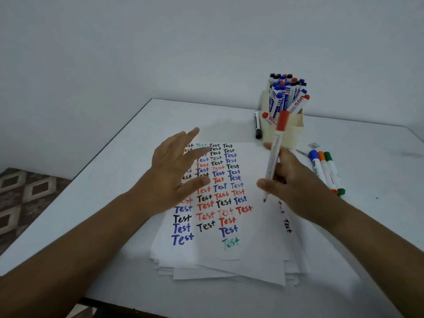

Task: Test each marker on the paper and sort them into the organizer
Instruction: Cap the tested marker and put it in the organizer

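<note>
Mid-table: right hand (296,182) grips one red-capped marker (275,154) over paper stack (241,260). Left hand (176,173) spread flat, fingers straight. Organizer (284,129) near far edge; three markers (325,171) right, one black marker (257,125) left.

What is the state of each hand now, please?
Left hand: open, fingers spread above the paper.
Right hand: holding a red marker.

"Test" many times over paper (252,249)
</note>
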Action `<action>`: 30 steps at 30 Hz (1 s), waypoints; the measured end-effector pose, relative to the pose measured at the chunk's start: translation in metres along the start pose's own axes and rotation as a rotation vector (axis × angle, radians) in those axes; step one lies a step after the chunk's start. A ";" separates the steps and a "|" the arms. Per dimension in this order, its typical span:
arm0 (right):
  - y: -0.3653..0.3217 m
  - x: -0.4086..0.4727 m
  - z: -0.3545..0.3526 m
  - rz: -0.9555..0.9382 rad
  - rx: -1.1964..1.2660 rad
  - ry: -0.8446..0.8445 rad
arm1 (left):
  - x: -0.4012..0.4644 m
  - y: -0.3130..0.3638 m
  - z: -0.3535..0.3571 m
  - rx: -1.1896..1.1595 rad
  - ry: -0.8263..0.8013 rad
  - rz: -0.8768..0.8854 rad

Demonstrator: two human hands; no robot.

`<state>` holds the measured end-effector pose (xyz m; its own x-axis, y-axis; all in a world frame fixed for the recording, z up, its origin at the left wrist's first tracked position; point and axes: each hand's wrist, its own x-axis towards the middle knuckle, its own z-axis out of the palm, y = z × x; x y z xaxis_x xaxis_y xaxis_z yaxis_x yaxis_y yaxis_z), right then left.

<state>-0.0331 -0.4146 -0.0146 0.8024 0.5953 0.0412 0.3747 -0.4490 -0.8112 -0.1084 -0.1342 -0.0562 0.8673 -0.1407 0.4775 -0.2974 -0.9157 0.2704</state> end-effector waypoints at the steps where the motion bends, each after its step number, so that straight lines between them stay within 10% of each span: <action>1: -0.006 0.001 -0.007 -0.018 -0.196 -0.032 | 0.003 0.004 -0.004 0.037 0.071 0.078; 7: -0.051 0.008 -0.038 -0.177 -0.929 -0.174 | 0.048 0.040 -0.040 0.389 0.210 0.467; 18: -0.086 0.013 -0.057 -0.390 -1.161 -0.094 | 0.084 0.053 -0.061 0.475 -0.196 0.341; 25: -0.085 0.013 -0.069 -0.328 -1.115 -0.031 | 0.063 0.053 -0.069 -0.027 -0.173 -0.011; 30: -0.074 0.009 -0.075 -0.238 -0.459 0.148 | 0.049 0.043 -0.057 -0.149 -0.087 -0.001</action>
<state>-0.0194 -0.4258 0.0897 0.7152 0.6307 0.3012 0.6919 -0.5779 -0.4327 -0.1019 -0.1592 0.0265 0.8970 -0.1782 0.4046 -0.3470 -0.8508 0.3947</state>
